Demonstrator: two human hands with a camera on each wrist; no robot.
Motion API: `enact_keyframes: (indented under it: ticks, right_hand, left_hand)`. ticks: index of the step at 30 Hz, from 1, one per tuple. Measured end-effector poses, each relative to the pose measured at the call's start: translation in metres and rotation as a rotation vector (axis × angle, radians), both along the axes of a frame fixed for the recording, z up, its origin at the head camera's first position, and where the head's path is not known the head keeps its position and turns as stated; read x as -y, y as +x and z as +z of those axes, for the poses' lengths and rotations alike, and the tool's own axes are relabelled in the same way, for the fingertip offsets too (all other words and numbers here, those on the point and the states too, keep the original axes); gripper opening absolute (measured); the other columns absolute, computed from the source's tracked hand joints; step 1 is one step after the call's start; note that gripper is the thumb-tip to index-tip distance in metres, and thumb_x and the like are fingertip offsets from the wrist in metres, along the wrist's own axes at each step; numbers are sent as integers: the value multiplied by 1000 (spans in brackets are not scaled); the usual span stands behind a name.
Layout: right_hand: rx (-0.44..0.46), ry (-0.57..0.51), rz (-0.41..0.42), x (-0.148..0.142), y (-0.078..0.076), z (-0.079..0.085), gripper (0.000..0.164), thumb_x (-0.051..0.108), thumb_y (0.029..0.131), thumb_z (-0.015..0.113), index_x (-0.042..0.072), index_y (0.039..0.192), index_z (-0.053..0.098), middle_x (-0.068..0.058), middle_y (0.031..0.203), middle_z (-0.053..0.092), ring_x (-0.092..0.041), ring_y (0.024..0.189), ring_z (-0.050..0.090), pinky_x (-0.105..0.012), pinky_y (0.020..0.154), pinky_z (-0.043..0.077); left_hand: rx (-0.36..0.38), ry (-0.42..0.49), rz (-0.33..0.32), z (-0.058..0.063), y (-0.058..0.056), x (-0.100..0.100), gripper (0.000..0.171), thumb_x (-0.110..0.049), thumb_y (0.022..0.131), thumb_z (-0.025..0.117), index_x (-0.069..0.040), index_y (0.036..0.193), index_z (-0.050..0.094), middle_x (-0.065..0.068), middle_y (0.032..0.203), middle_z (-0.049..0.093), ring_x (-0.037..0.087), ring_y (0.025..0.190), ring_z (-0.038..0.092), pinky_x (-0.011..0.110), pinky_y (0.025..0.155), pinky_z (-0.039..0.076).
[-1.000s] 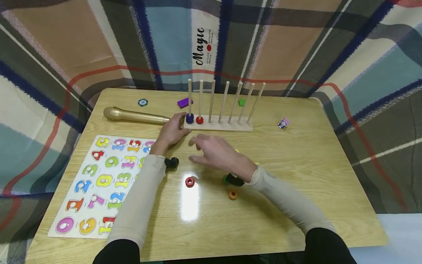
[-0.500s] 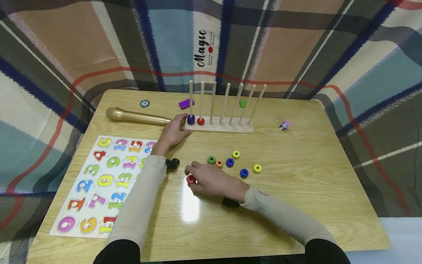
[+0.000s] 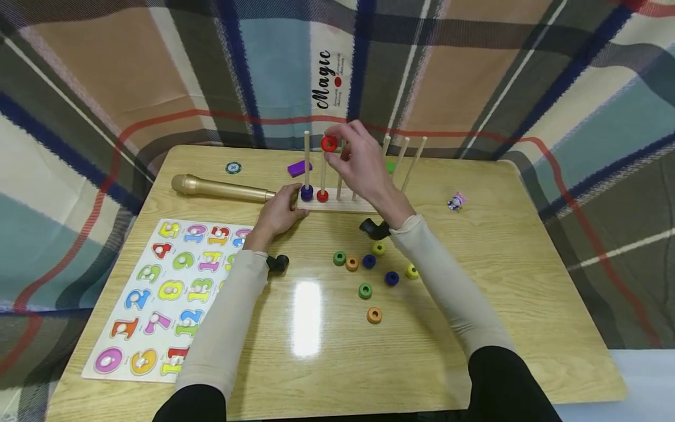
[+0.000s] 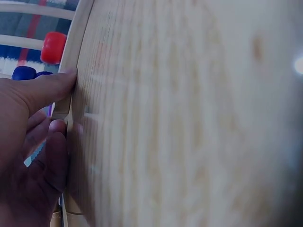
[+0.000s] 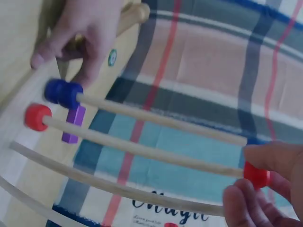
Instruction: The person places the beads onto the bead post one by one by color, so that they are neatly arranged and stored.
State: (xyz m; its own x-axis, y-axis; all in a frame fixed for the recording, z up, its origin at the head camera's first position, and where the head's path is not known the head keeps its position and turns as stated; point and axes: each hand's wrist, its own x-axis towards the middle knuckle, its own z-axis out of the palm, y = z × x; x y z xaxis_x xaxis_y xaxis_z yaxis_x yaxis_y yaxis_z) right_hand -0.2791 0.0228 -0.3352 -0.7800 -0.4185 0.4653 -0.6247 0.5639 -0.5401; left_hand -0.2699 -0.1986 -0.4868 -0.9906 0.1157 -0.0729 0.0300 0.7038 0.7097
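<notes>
A wooden peg stand [image 3: 332, 206] with several upright rods stands toward the back of the table. My left hand [image 3: 279, 214] holds its left end, the thumb [image 4: 47, 90] at the front edge. Two dark blue rings [image 5: 64, 93] are stacked on the first rod, and one red ring [image 3: 322, 196] sits low on the second. My right hand [image 3: 364, 167] pinches another red ring [image 5: 257, 176] between thumb and fingers at the top of the second rod. That hand hides part of the middle rods in the head view.
Loose green [image 3: 365, 291], orange [image 3: 374, 315], blue [image 3: 392, 278] and yellow rings [image 3: 378, 249] lie in front. A number puzzle board [image 3: 158, 299] and gold microphone [image 3: 221, 189] are left. Behind lie purple [image 3: 299, 169] and green blocks [image 3: 390, 167]; a small figurine [image 3: 456, 201] is right.
My right hand went down to the red ring on the table, took hold of it and lifted it up to the second rod's top. The left hand stayed at the stand's end.
</notes>
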Motion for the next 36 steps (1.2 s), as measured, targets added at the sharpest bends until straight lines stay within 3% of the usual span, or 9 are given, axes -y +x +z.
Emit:
enact_keyframes:
  ticks: [4, 8, 18, 23, 26, 28, 30, 33, 36]
  right_hand:
    - [-19, 8, -45, 7, -15, 3, 32, 12, 103, 71, 4, 134, 70, -14, 122, 63, -22, 76, 58, -33, 75, 49]
    - [-15, 27, -52, 12, -20, 4, 34, 14, 104, 70, 4, 137, 70, -14, 122, 63, -22, 75, 57, -33, 74, 49]
    - [90, 157, -103, 15, -18, 4, 47, 26, 106, 70, 9, 150, 63, -12, 130, 65, -22, 82, 60, -36, 74, 51]
    - [-19, 74, -84, 11, -9, -3, 52, 25, 106, 69, 9, 154, 57, -13, 146, 57, -19, 75, 57, -34, 69, 49]
    - [-103, 63, -29, 3, 8, -16, 42, 21, 104, 71, 5, 143, 65, -15, 137, 60, -21, 72, 57, -34, 61, 48]
    - [-88, 152, 10, -2, 24, -29, 35, 22, 102, 73, 5, 132, 71, -14, 126, 64, -22, 74, 61, -34, 58, 49]
    - [-5, 306, 66, -7, 40, -45, 34, 26, 101, 76, 5, 127, 73, -12, 117, 68, -23, 81, 66, -35, 61, 53]
    - [178, 579, 123, -13, 62, -67, 45, 38, 99, 78, 9, 132, 71, -11, 118, 70, -26, 99, 70, -41, 82, 58]
    - [299, 774, 135, -17, 78, -86, 52, 46, 97, 78, 12, 135, 67, -11, 121, 69, -31, 112, 67, -50, 104, 51]
  left_hand:
    - [7, 7, 1, -3, 2, -1, 76, -22, 101, 76, -9, 165, 38, 14, 115, 57, 30, 100, 55, 51, 94, 45]
    - [-4, 8, -4, -3, 1, 0, 76, -22, 100, 76, -8, 165, 38, 14, 108, 55, 31, 95, 54, 50, 89, 44]
    - [-14, -3, -20, -3, -2, 5, 79, -23, 101, 77, -8, 166, 36, 18, 129, 57, 36, 111, 57, 57, 107, 44]
    - [-7, -2, -12, -1, -1, 5, 79, -23, 100, 77, -9, 166, 36, 18, 130, 57, 36, 113, 56, 57, 109, 43]
    - [-1, -4, -13, -1, -1, 5, 79, -23, 101, 76, -9, 166, 35, 19, 132, 57, 37, 113, 56, 58, 109, 43]
    - [-1, -6, -13, -1, -1, 5, 79, -23, 101, 76, -9, 167, 35, 19, 137, 56, 37, 116, 56, 58, 111, 42]
    - [-2, -8, -10, -1, -1, 5, 79, -23, 101, 76, -9, 167, 35, 18, 142, 55, 37, 119, 55, 58, 113, 40]
    - [4, -6, -13, 0, -1, 5, 79, -23, 102, 76, -10, 167, 34, 18, 138, 56, 36, 116, 56, 57, 111, 42]
    - [13, -3, -18, -1, -1, 4, 78, -23, 102, 75, -10, 167, 34, 16, 124, 56, 32, 103, 56, 54, 100, 45]
